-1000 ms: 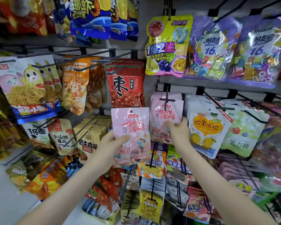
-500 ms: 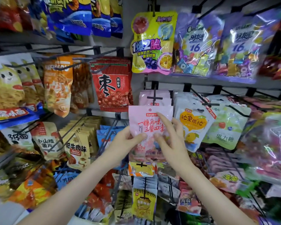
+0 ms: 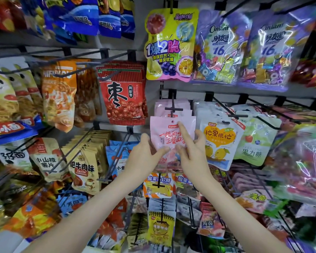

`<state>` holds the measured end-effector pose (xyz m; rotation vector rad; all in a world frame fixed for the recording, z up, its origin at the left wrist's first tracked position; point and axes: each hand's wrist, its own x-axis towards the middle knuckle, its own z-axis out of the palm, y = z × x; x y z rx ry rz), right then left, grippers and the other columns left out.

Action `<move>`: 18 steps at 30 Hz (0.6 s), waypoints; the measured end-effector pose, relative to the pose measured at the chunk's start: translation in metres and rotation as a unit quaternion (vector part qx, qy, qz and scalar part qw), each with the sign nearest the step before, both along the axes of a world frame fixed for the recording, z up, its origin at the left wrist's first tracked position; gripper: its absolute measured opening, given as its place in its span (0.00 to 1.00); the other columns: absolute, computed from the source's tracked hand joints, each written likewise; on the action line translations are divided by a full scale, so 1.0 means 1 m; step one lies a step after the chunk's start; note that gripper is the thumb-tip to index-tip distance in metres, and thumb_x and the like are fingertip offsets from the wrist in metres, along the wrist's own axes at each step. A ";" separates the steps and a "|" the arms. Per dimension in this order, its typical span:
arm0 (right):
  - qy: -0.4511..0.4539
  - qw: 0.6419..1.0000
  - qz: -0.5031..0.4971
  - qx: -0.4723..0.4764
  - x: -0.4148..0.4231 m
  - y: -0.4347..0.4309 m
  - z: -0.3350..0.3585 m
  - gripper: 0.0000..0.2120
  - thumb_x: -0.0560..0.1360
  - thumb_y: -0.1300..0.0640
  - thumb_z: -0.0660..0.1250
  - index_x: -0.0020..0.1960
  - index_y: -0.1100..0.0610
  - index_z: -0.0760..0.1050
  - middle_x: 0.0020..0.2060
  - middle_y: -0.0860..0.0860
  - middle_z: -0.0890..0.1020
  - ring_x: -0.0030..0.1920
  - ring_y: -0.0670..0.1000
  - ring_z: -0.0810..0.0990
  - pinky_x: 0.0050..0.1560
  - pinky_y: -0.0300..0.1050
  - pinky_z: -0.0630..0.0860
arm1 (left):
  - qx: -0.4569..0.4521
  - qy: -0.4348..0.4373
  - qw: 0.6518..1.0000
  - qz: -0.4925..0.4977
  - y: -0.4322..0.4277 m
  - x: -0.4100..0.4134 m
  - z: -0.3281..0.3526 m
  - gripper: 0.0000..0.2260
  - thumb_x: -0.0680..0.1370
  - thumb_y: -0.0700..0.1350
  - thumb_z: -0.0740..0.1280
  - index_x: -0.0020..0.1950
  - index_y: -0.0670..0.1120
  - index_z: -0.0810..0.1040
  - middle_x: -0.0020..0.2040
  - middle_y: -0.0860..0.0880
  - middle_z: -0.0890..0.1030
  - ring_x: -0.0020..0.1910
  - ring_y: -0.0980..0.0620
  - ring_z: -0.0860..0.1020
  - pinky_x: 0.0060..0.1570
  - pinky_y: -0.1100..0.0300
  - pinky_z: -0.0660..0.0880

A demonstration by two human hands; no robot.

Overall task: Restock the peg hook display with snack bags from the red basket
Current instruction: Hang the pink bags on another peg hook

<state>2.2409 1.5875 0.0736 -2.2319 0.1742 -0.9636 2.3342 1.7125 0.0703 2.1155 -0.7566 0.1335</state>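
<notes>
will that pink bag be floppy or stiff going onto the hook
Probably floppy: the pink bag looks like thin film, and left hand and right hand both steady it. Likely light: several identical bags hang from one hook.

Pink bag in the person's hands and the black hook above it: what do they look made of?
The pink bag looks like thin plastic film, matte: faint creases, little glare, unlike the glossy purple candy bags nearby. The black hook appears to be coated metal wire: thin, straight and dark; the coating cannot be told.
</notes>
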 end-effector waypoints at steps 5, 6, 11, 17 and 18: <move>-0.021 1.000 -0.018 -0.013 0.005 0.003 -0.004 0.32 0.78 0.71 0.57 0.71 0.43 0.55 0.69 0.62 0.57 0.66 0.60 0.61 0.67 0.42 0.58 | -0.085 -0.064 0.991 -0.080 0.003 -0.002 -0.004 0.39 0.75 0.53 0.70 0.73 0.65 0.44 0.63 0.56 0.71 0.46 0.62 0.76 0.39 0.75 0.72; -0.019 0.999 -0.022 -0.015 0.006 0.002 -0.006 0.33 0.77 0.72 0.57 0.72 0.44 0.55 0.68 0.64 0.57 0.68 0.61 0.59 0.67 0.43 0.57 | -0.063 -0.128 0.987 -0.070 0.004 -0.001 -0.006 0.40 0.75 0.52 0.69 0.75 0.62 0.43 0.71 0.50 0.66 0.54 0.58 0.74 0.50 0.71 0.72; 0.038 0.997 -0.064 -0.030 0.035 -0.007 -0.008 0.34 0.76 0.68 0.60 0.75 0.46 0.53 0.68 0.66 0.59 0.69 0.61 0.58 0.69 0.50 0.57 | 0.077 -0.368 0.926 -0.041 -0.005 0.019 -0.008 0.32 0.77 0.49 0.67 0.77 0.47 0.58 0.77 0.38 0.48 0.76 0.36 0.52 0.72 0.43 0.54; 0.090 0.984 -0.134 -0.078 0.070 -0.025 -0.010 0.32 0.78 0.57 0.60 0.77 0.43 0.50 0.75 0.63 0.45 0.76 0.60 0.43 0.73 0.55 0.47 | 0.225 -0.331 0.913 -0.079 -0.032 0.047 -0.021 0.34 0.78 0.49 0.62 0.79 0.47 0.47 0.78 0.44 0.41 0.77 0.44 0.42 0.75 0.49 0.41; 0.084 0.984 -0.133 -0.084 0.069 -0.024 -0.013 0.32 0.78 0.58 0.61 0.77 0.45 0.51 0.76 0.63 0.43 0.76 0.60 0.41 0.73 0.53 0.45 | 0.216 -0.319 0.919 -0.081 -0.034 0.046 -0.024 0.35 0.78 0.47 0.63 0.79 0.46 0.47 0.77 0.44 0.41 0.77 0.43 0.44 0.75 0.48 0.42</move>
